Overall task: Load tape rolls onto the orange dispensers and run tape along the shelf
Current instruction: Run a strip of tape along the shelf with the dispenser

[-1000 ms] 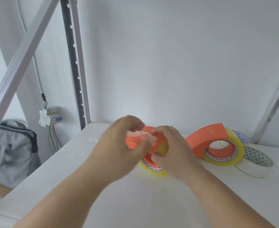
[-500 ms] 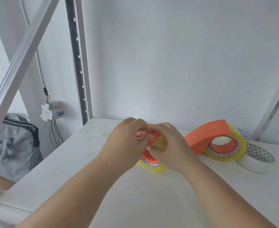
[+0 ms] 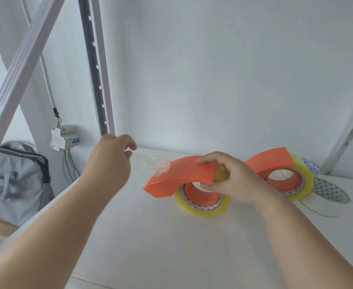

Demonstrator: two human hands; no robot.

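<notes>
On the white shelf [image 3: 150,236], the right hand [image 3: 231,180] grips the near orange dispenser [image 3: 181,176] with its yellowish tape roll [image 3: 202,207]. The left hand [image 3: 111,161] pinches the clear tape end [image 3: 148,162]. Behind stands a second loaded dispenser [image 3: 273,163].

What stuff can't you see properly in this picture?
- Head view: the left hand is motion-blurred, so its pinch on the clear tape strip is unclear.
- The right hand covers part of the near orange dispenser and its tape roll.
- The spare rolls are partly hidden behind the second dispenser.
- The grey bag is cut off by the left edge.
- The breaker box labels are too small to read.
</notes>
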